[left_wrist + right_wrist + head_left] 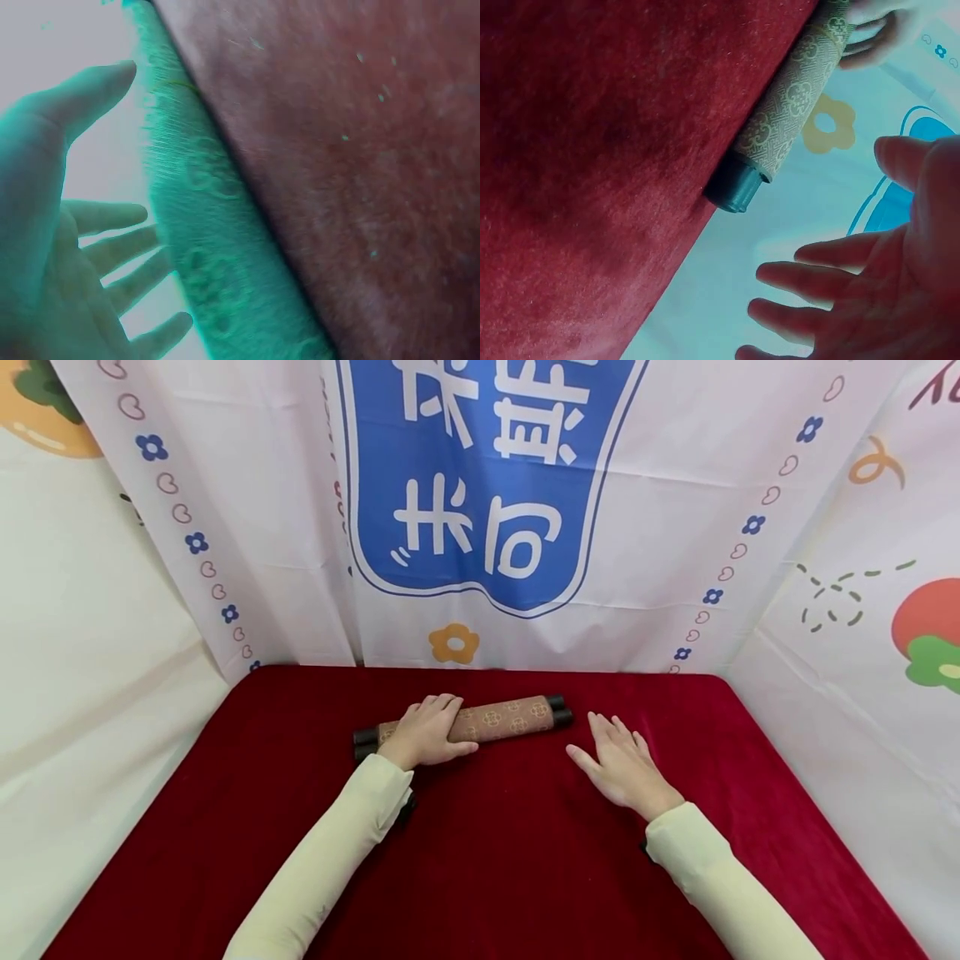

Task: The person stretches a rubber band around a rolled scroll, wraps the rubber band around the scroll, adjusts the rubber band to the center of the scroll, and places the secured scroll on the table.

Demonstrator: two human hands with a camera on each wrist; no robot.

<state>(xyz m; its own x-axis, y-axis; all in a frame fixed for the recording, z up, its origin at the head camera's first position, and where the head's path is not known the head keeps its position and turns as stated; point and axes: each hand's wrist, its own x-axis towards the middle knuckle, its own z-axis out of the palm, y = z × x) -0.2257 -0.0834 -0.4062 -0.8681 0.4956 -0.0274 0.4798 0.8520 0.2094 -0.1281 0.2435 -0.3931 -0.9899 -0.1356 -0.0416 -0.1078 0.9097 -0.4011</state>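
Observation:
A rolled scroll [513, 717] with a brown, gold-patterned backing and black rod ends lies slightly slanted on the red cloth. My left hand [429, 732] is over its left part, thumb apart and fingers extended across it, covering some of the pattern. In the left wrist view that hand [82, 247] shows spread fingers close beside the scroll [214, 225]. To the right of the scroll, my right hand [624, 766] holds nothing, its fingers extended towards the back. The right wrist view shows the right palm [877, 292] near the scroll's black end [735, 182].
A red velvet cloth [510, 860] covers the table. White printed curtains stand at the back [292, 527] and on both sides, the rear one bearing a blue sign [480, 485]. The table's back edge runs just behind the scroll.

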